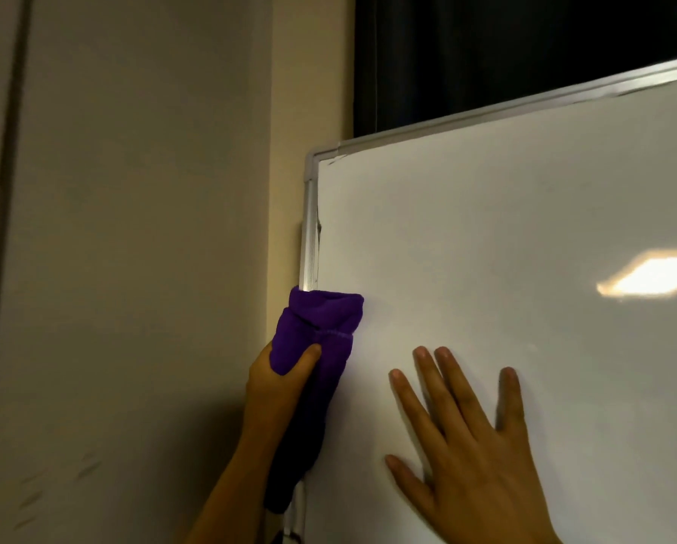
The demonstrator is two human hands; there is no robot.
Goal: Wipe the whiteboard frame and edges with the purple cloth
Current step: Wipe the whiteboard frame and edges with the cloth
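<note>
A whiteboard (505, 237) with a silver metal frame (310, 229) fills the right side of the view. My left hand (274, 380) grips the purple cloth (321, 323), which is wrapped around the frame's left edge about halfway down the visible part. The cloth's tail hangs down along the edge below my hand. My right hand (466, 449) lies flat on the board surface with fingers spread, just right of the cloth. The frame's top left corner (315, 157) shows above the cloth.
A beige wall (132, 268) runs left of the board, close to the frame. A dark curtain or window (486, 53) sits behind the top edge. A bright light reflection (650, 276) shows on the board at right.
</note>
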